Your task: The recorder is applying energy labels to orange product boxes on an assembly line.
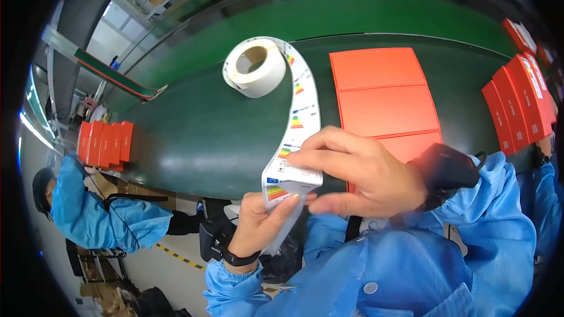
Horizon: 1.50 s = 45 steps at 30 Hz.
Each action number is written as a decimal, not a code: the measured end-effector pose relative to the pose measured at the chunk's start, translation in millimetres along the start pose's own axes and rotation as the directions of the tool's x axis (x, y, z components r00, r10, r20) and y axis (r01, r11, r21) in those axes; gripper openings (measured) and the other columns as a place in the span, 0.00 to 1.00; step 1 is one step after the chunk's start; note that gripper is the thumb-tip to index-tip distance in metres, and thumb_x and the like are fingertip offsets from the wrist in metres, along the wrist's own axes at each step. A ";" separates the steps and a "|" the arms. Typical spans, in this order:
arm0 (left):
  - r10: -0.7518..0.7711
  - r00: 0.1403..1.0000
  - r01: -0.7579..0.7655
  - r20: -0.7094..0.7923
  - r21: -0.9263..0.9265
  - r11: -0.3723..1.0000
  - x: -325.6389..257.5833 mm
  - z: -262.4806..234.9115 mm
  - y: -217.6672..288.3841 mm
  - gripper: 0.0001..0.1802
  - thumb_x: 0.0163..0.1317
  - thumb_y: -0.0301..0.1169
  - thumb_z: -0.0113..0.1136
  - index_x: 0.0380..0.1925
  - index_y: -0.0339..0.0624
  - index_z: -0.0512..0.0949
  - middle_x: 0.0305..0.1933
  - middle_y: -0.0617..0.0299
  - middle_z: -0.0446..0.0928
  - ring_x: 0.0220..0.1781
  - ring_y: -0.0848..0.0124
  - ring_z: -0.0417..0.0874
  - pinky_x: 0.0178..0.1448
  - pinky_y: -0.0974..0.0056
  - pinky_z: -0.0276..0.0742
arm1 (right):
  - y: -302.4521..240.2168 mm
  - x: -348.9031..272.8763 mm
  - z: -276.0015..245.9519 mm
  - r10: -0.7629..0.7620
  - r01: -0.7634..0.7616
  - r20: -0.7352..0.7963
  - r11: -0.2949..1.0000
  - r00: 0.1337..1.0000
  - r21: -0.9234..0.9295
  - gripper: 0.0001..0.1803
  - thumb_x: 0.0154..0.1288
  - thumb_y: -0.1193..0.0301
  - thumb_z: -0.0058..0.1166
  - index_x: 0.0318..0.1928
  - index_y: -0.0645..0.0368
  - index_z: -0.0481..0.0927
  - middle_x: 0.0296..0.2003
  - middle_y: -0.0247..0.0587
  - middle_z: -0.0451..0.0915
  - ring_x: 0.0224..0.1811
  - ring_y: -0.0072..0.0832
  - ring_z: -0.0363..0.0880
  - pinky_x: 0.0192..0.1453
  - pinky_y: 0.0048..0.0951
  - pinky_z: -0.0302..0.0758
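A strip of white labels [304,118] with coloured bar charts runs from a label roll [258,76] on the dark green work surface toward me. My left hand [257,223] pinches the near end of the strip, thumb on top, where it folds over and a bare length of backing hangs down. Across the strip lies my right hand [364,170], its fingertips on the labels and its thumb apart, close to the fold. Whether it grips a label edge is hard to see. Three flat red boxes [388,108] lie in a column right of the strip, the nearest partly behind my right hand.
Red boxes stand in a row [106,144] at the left edge, and more red boxes [517,103] at the right. A person in a blue coat [117,211] is at the left. Beyond the work surface runs a bright green belt [376,14].
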State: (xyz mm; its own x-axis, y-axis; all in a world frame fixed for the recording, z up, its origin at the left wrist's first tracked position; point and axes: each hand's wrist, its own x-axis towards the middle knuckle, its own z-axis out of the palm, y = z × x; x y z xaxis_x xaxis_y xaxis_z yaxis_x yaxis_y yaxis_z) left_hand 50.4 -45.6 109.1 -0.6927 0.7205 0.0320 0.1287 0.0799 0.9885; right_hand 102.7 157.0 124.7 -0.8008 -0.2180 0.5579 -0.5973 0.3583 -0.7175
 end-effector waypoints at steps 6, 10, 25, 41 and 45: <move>-0.132 0.969 0.161 0.208 -0.132 0.978 -5.4 8.1 -8.6 0.11 0.58 0.26 0.55 0.40 0.34 0.77 0.38 0.61 0.79 0.41 0.77 0.76 0.46 0.71 0.71 | 12.3 -21.2 5.6 -0.060 0.058 -0.015 0.994 0.998 -0.096 0.18 0.50 0.73 0.58 0.44 0.61 0.75 0.39 0.41 0.72 0.39 0.34 0.73 0.40 0.31 0.72; -0.183 0.923 0.334 0.337 -0.469 0.818 -5.3 5.5 -5.8 0.19 0.59 0.35 0.50 0.46 0.32 0.71 0.48 0.53 0.74 0.51 0.67 0.74 0.55 0.62 0.67 | 7.9 -22.8 8.0 -0.068 0.074 0.084 0.995 0.994 -0.067 0.16 0.48 0.75 0.58 0.42 0.58 0.77 0.38 0.37 0.73 0.39 0.33 0.71 0.38 0.29 0.70; -0.425 0.891 0.403 0.160 -0.709 0.578 14.5 15.9 12.7 0.23 0.60 0.36 0.42 0.50 0.28 0.67 0.50 0.50 0.72 0.53 0.64 0.73 0.58 0.59 0.64 | 7.2 -17.4 2.3 -0.289 0.232 -0.025 0.814 0.957 -0.532 0.14 0.44 0.72 0.55 0.36 0.60 0.79 0.27 0.35 0.74 0.32 0.28 0.73 0.34 0.29 0.68; -0.329 0.933 0.343 0.145 -0.634 0.693 54.6 16.9 22.6 0.24 0.64 0.39 0.38 0.49 0.28 0.67 0.49 0.49 0.72 0.50 0.59 0.75 0.57 0.58 0.66 | -19.4 -18.5 -25.1 -0.299 0.228 -0.107 0.876 0.948 -0.425 0.12 0.49 0.71 0.55 0.37 0.56 0.79 0.42 0.33 0.77 0.40 0.32 0.74 0.41 0.37 0.69; -0.305 0.944 0.124 -0.124 -0.724 0.679 85.6 -24.5 13.3 0.27 0.64 0.43 0.37 0.53 0.30 0.64 0.51 0.44 0.71 0.51 0.55 0.74 0.56 0.55 0.69 | -18.6 -4.2 -75.2 -0.233 0.175 -0.370 0.967 0.899 -0.183 0.16 0.50 0.66 0.61 0.41 0.54 0.78 0.48 0.49 0.71 0.53 0.40 0.67 0.55 0.43 0.65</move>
State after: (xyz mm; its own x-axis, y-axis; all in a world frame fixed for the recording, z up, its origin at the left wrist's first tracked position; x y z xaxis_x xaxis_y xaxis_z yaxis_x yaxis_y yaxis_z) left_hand -24.6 0.2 128.6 -0.7812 0.5707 -0.2530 -0.5123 -0.3545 0.7822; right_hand 120.5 219.5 167.1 -0.5646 0.0568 0.8234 -0.7104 0.4745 -0.5199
